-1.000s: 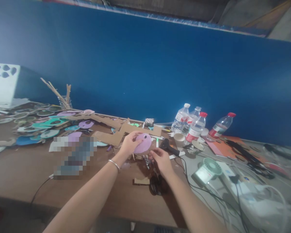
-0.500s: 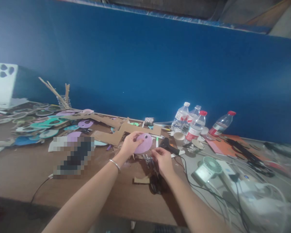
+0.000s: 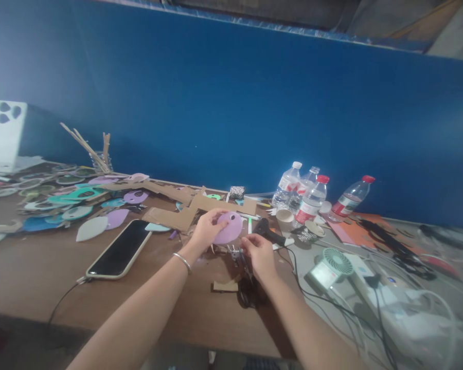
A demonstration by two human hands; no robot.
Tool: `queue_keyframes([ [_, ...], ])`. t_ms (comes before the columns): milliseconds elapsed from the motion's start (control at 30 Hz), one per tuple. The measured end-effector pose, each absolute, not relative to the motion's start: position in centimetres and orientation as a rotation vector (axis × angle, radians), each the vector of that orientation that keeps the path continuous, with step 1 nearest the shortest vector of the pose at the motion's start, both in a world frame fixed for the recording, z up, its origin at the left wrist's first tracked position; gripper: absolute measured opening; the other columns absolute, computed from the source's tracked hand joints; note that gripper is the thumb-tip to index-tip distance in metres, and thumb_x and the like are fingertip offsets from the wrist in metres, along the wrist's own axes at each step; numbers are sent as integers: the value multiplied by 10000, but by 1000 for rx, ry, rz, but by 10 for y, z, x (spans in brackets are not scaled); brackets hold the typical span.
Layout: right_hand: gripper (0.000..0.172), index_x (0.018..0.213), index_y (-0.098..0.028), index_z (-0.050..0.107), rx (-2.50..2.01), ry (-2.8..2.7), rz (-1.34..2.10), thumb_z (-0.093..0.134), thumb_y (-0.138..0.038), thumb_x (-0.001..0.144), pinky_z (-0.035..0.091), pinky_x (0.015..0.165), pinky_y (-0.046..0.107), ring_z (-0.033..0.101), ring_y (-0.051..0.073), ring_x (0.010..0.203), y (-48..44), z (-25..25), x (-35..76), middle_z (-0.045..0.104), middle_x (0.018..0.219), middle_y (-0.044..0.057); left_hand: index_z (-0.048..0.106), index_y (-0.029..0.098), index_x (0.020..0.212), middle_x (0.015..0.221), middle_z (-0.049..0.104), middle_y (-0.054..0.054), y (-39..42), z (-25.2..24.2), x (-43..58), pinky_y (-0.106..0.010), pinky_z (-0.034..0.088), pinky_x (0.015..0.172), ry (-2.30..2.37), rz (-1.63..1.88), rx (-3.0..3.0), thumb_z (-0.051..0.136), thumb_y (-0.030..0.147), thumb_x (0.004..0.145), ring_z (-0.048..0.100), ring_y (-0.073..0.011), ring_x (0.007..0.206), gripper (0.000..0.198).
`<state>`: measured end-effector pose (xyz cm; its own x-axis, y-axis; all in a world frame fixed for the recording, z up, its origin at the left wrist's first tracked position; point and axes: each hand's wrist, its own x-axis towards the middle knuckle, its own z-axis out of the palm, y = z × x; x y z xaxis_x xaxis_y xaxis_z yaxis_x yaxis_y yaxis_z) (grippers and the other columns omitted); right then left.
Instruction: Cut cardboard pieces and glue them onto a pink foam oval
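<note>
My left hand [image 3: 209, 229], with a silver bangle at the wrist, pinches the left edge of a purple leaf-shaped cutout [image 3: 231, 231]. A small dark round spot shows near the top of the cutout. Just below its right edge is my right hand [image 3: 259, 254], fingers pinched together; whatever they hold is too small to make out. Beneath that hand, partly hidden by it, lie scissors [image 3: 247, 293] with dark handles. A small metal object [image 3: 234, 253] lies to their upper left, beside a strip of brown cardboard [image 3: 226, 286].
A phone [image 3: 119, 250] on a cable and a pile of coloured cutouts [image 3: 77, 195] lie left. Cardboard pieces [image 3: 173, 217] sit behind my hands. On the right are a black glue gun [image 3: 269, 231], water bottles [image 3: 312, 200], a green fan [image 3: 334, 267] and tangled cables.
</note>
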<state>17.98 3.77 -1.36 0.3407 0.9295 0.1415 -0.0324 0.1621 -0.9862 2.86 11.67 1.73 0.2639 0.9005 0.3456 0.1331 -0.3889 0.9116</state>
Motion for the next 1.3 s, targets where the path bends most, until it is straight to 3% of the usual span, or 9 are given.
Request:
queue_keyframes([
  [667, 182, 625, -150, 596, -1261, -1033, 855, 639, -322, 663, 345, 445, 215, 462, 106, 438, 35, -8, 182, 570, 503, -15, 585, 187, 982, 1014, 652, -89, 111, 18, 32, -353, 467, 792, 979, 1163, 1670, 585, 249, 709, 602, -224, 938, 279],
  [1167, 262, 775, -153, 590, -1090, -847, 1052, 675, -352, 627, 365, 472, 217, 495, 107, 505, 38, -6, 181, 592, 611, -9, 601, 177, 971, 997, 653, -88, 114, 23, 29, -347, 455, 797, 960, 1238, 1639, 605, 224, 675, 602, -223, 928, 300],
  [1300, 224, 695, -150, 586, -1126, -891, 1021, 680, -337, 615, 352, 460, 208, 465, 93, 483, 38, -5, 180, 550, 561, -29, 601, 187, 979, 997, 655, -84, 113, 21, 31, -352, 454, 796, 949, 1226, 1609, 600, 214, 678, 598, -224, 935, 302],
])
